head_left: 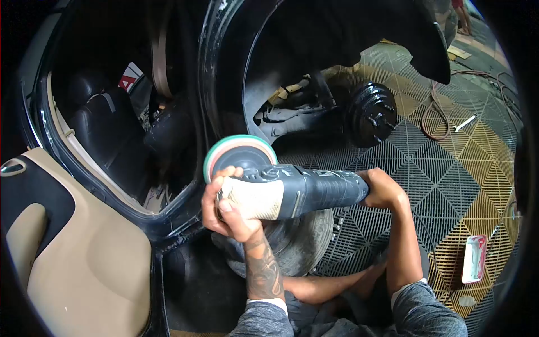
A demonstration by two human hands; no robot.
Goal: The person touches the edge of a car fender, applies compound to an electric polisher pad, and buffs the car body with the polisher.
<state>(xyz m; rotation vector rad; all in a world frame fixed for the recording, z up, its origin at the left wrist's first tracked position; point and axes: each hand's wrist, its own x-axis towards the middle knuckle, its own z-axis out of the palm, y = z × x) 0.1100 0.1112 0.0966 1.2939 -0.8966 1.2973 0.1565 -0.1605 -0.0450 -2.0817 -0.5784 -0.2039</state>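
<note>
A dark power polisher (325, 188) lies roughly level across the middle, its round pad (240, 147) with a green edge up against the dark car body. My left hand (227, 208) is wrapped round the polisher's front end, which is covered in pale tape. At the rear end of the tool, my right hand (384, 188) grips the handle. The car's wheel arch (252, 73) rises above the pad. Under the tool, a tyre (303, 247) lies near my legs.
The beige door panel (106, 253) stands at the left. A black wheel hub (371, 115) juts out beyond the tool. On the grated floor (426, 174) are a wrench (465, 123), a red hose (425, 121) and a small tray (474, 259). A person's leg (464, 19) shows top right.
</note>
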